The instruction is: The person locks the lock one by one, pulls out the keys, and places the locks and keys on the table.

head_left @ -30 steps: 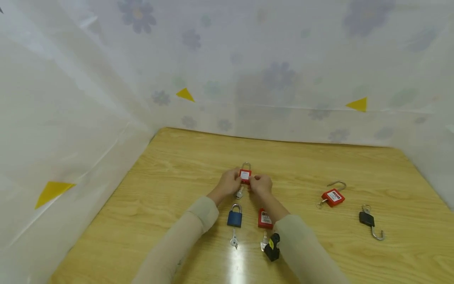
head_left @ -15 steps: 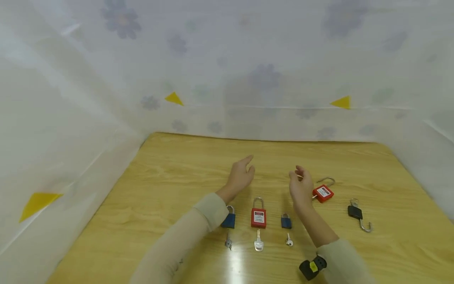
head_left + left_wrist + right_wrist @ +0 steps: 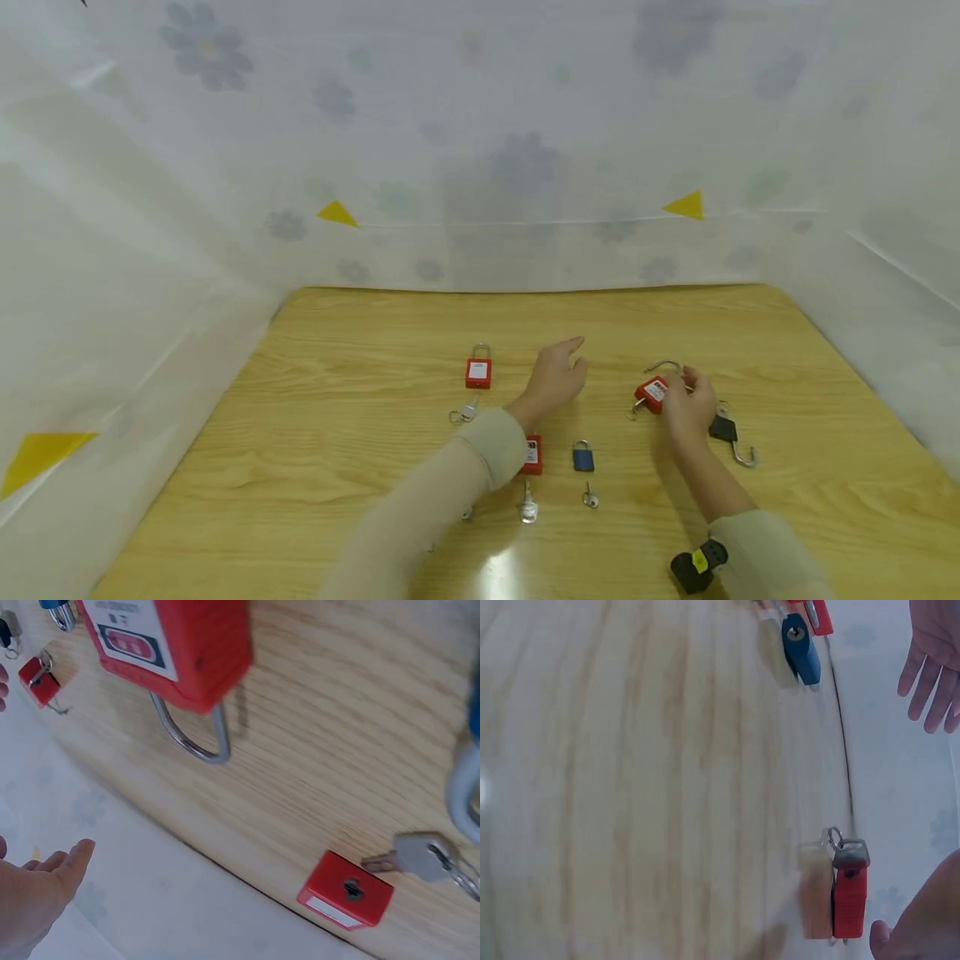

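Note:
In the head view my left hand hovers over the table with its index finger extended and nothing in it. My right hand is beside a red padlock whose shackle is open and whose key is inserted; the fingers are loosely bent. That padlock rests on the table in the right wrist view, with the thumb close to it. Farther left lies another red padlock, shackle up, a key below it. A third red padlock is partly covered by the left sleeve.
A small blue padlock lies in front with its key. A silver key sits below the middle red padlock. To the right is a black padlock with an open shackle. White sheeting walls the table's back.
Both hands have let go of the red padlock with the white label, which stays on the table. They have moved right, the right hand reaching the open red padlock. The head view has shifted.

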A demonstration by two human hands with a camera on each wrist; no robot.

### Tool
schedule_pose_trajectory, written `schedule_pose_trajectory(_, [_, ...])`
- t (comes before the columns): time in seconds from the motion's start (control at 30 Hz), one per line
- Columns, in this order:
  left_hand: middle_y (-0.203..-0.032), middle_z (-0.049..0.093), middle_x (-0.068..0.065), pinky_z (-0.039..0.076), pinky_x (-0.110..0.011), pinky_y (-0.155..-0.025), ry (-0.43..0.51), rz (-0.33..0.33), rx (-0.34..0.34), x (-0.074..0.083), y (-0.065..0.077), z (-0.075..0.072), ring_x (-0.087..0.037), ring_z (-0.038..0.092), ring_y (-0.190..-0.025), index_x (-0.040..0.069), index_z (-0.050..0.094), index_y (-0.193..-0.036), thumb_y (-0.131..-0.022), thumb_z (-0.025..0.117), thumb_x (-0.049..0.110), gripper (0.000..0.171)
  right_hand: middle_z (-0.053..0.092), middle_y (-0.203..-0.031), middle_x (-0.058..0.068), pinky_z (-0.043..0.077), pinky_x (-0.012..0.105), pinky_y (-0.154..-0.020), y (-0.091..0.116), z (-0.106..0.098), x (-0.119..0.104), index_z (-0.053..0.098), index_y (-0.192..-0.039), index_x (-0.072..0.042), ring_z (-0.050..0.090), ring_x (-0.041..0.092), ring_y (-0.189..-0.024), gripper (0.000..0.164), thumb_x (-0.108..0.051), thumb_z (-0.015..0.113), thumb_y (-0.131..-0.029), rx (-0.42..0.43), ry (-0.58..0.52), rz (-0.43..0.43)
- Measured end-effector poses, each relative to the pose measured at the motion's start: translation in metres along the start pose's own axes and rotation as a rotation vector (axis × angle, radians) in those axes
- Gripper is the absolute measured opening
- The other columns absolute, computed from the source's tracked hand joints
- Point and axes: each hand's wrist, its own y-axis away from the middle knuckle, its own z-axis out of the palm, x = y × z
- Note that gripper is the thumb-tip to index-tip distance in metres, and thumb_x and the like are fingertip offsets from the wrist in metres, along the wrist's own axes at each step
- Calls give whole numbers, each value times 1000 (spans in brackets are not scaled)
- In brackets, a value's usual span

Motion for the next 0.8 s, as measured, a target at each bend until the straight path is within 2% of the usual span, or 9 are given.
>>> schedule_pose_trajectory(0.13, [-37, 30, 5, 24, -17, -29, -37, -5, -37, 3, -6, 18, -4, 20, -29, -1, 42, -136, -95, 42, 6, 42, 41, -131, 26, 41, 22, -81, -2, -3, 8, 36, -136, 9, 43, 26, -107, 48, -11, 32, -92, -14, 21, 50])
schedule_pose_trajectory(0.2, [-40, 37, -1, 24, -17, -30, -69, -8, -50, 3, -8, 28, -4, 20, -29, -1, 43, -136, -96, 42, 5, 41, 36, -137, 31, 41, 34, -96, -3, -4, 11, 32, -137, 12, 38, 36, -121, 51, -10, 30, -92, -60, 38, 88])
schedule_pose_trajectory(0.23, [-48, 50, -4, 26, -16, -33, -89, -14, -57, 3, -10, 32, -5, 21, -31, -1, 44, -135, -96, 41, 5, 40, 33, -139, 32, 37, 41, -103, -3, -4, 13, 30, -137, 13, 34, 39, -127, 51, -10, 29, -91, -91, 53, 109])
schedule_pose_trajectory(0.33, [-97, 69, -13, 41, -14, -50, -143, -41, -82, 1, -12, 46, -5, 41, -44, -2, 47, -133, -95, 42, 2, 38, 39, -132, 35, 50, 37, -88, -5, -2, 19, 41, -129, 15, 45, 41, -113, 48, -8, 31, -88, -152, 85, 142])
schedule_pose_trajectory(0.43, [-129, 57, -13, 50, -16, -73, -195, -57, -92, -2, -15, 59, -11, 62, -73, -3, 53, -126, -92, 44, -2, 36, 41, -123, 34, 47, 24, -54, -8, 1, 25, 50, -115, 18, 53, 24, -72, 41, -3, 35, -84, -183, 63, 173])
schedule_pose_trajectory(0.5, [-118, 64, -9, 51, -18, -76, -230, -56, -74, -4, -17, 66, -11, 63, -88, -3, 61, -116, -87, 46, -4, 33, 39, -123, 34, 39, 20, -45, -10, 3, 29, 49, -117, 19, 46, 11, -55, 43, -2, 36, -83, -209, 18, 190])
schedule_pose_trajectory(0.6, [-88, 67, -4, 45, -15, -62, -268, -33, -34, -8, -19, 75, -8, 55, -73, -3, 67, -91, -81, 49, -7, 21, 40, -127, 34, 38, 19, -43, -13, 6, 37, 39, -129, 18, 42, 6, -48, 51, 1, 38, -81, -243, -56, 192])
schedule_pose_trajectory(0.7, [-78, 63, -6, 41, -17, -57, -265, -28, -20, -13, -19, 80, -10, 49, -67, -2, 63, -85, -80, 50, -8, 15, 56, -94, 23, 37, 20, -42, -12, 11, 40, 34, -134, 16, 41, 6, -47, 56, 1, 39, -80, -259, -74, 178])
schedule_pose_trajectory(0.8, [-92, 68, -10, 47, -17, -65, -290, -24, -27, -16, -20, 83, -9, 57, -79, -5, 65, -98, -80, 51, -7, 23, 47, -62, 3, 35, 20, -41, -6, 15, 36, 40, -130, 17, 40, 6, -46, 54, 1, 39, -78, -247, -51, 166])
